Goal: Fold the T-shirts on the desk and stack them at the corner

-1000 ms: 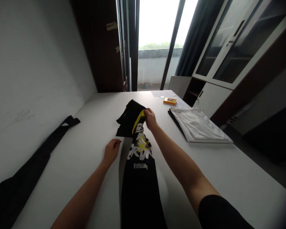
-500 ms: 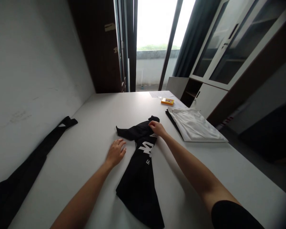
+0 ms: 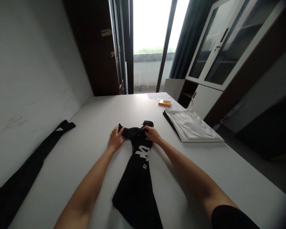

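A black T-shirt point(image 3: 136, 184) with white lettering lies lengthwise on the white table, folded narrow, its wide end toward me. At its far left, my left hand point(image 3: 116, 138) has its fingers closed on the sleeve end. My right hand point(image 3: 153, 135) pinches the cloth near the collar, just above the lettering. A little yellow shows in the cloth beside the right fingers. What lies under the fingertips is hidden.
Another long, dark garment point(image 3: 30, 168) lies along the wall at left. White folded clothing point(image 3: 193, 125) rests on a board at the right edge, with dark cloth beneath. A yellow box point(image 3: 164, 103) and papers point(image 3: 157, 95) sit at the far end of the table point(image 3: 105, 109).
My left hand has moved forward from the bare table onto the sleeve. My right hand stays on the shirt, and the sleeve and collar area have shifted. The view has tilted slightly.
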A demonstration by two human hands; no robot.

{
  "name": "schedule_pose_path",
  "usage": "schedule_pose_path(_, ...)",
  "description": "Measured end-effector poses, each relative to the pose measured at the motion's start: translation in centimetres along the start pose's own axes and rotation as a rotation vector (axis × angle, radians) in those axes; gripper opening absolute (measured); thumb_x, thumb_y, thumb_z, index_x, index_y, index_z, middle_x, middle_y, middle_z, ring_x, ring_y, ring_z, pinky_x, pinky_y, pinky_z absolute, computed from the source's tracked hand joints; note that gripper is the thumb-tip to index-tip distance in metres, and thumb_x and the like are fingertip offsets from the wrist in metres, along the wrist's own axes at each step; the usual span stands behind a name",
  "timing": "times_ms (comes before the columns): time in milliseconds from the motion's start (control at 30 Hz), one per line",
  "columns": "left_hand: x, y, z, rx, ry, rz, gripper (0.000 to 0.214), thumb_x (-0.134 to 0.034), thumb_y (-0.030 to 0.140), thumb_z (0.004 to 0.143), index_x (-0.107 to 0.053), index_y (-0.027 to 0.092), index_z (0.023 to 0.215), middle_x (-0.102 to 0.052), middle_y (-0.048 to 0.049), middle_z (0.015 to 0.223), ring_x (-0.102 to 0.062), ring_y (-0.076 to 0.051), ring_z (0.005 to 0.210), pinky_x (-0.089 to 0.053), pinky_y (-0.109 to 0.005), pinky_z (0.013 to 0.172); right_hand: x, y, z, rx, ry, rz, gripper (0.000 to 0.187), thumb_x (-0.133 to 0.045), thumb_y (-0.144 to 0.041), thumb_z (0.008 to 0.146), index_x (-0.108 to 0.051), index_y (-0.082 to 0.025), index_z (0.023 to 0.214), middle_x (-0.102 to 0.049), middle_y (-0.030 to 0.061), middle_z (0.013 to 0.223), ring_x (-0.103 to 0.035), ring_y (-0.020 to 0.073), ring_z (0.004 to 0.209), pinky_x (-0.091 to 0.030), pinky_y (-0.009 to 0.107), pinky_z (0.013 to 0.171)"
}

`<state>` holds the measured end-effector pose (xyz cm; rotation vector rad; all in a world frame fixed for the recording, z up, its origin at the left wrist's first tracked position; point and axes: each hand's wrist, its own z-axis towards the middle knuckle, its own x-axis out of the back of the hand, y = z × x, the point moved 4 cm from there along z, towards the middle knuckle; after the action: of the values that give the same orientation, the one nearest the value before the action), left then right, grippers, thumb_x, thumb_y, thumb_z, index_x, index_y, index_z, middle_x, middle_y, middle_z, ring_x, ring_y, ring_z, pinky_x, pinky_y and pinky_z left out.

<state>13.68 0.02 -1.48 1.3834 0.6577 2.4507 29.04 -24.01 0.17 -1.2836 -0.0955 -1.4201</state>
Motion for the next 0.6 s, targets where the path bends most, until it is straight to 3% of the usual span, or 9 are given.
schedule_pose_path(100, 0.0, 0.5, 0.2, -0.079, -0.027, -0.099, 0.015, -0.065, 0.028, 0.091, -0.074, 0.026, 0.103, -0.058, -0.0070, 0.144, -0.044, -0.030, 0.142, -0.031, -0.049, 0.123, 0.2, -1.3, -0.2, -0.039, 0.031, 0.090, 0.019, -0.050, -0.033, 0.092, -0.066, -0.024, 0.098, -0.066, 0.0008, 0.084, -0.059, 0.0188, 0.075, -0.047, 0.030, 0.072)
schedule_pose_path(167, 0.3, 0.6, 0.0, -0.082, -0.011, -0.165, 0.016, -0.059, 0.032, 0.095, -0.073, 0.024, 0.094, -0.066, -0.0069, 0.131, -0.051, -0.027, 0.134, -0.035, -0.046, 0.119, 0.8, -2.1, -0.1, -0.062, 0.089, 0.121, 0.024, -0.047, -0.041, 0.097, -0.062, -0.024, 0.089, -0.062, -0.0009, 0.075, -0.054, 0.0175, 0.067, -0.043, 0.029, 0.066)
schedule_pose_path(267, 1.3, 0.8, -0.7, -0.016, 0.072, -0.255, 0.028, -0.047, 0.040, 0.101, -0.068, 0.022, 0.095, -0.070, -0.0078, 0.112, -0.060, -0.025, 0.118, -0.046, -0.040, 0.105, 2.1, -3.2, 0.2, -0.054, 0.123, 0.023, 0.035, -0.042, -0.047, 0.101, -0.055, -0.024, 0.077, -0.056, -0.0016, 0.066, -0.049, 0.0168, 0.062, -0.039, 0.029, 0.066)
schedule_pose_path(333, 2.1, 1.0, -1.0, 0.049, 0.123, -0.312, 0.038, -0.040, 0.046, 0.104, -0.061, 0.021, 0.085, -0.067, -0.0045, 0.089, -0.063, -0.022, 0.092, -0.050, -0.034, 0.085, 3.1, -4.0, 0.2, 0.005, 0.099, -0.100, 0.038, -0.039, -0.046, 0.103, -0.053, -0.023, 0.075, -0.058, -0.0004, 0.067, -0.051, 0.0170, 0.065, -0.039, 0.030, 0.072)
schedule_pose_path(433, 3.8, 1.8, -0.7, 0.112, 0.148, -0.392, 0.047, -0.038, 0.054, 0.104, -0.044, 0.022, 0.070, -0.047, 0.0030, 0.065, -0.048, -0.015, 0.064, -0.041, -0.027, 0.063, 4.6, -5.1, -0.2, 0.067, 0.047, -0.227, 0.043, -0.036, -0.051, 0.105, -0.054, -0.023, 0.078, -0.062, 0.0018, 0.072, -0.056, 0.0182, 0.070, -0.037, 0.030, 0.075)
schedule_pose_path(600, 7.3, 4.8, 1.3, 0.123, 0.089, -0.499, 0.048, -0.044, 0.059, 0.100, -0.038, 0.022, 0.070, -0.038, 0.0044, 0.065, -0.039, -0.014, 0.063, -0.035, -0.025, 0.060, 5.4, -7.2, -0.8, 0.043, -0.053, -0.383, 0.045, -0.053, -0.067, 0.095, -0.061, -0.023, 0.095, -0.069, 0.0046, 0.086, -0.062, 0.0220, 0.079, -0.035, 0.030, 0.071)
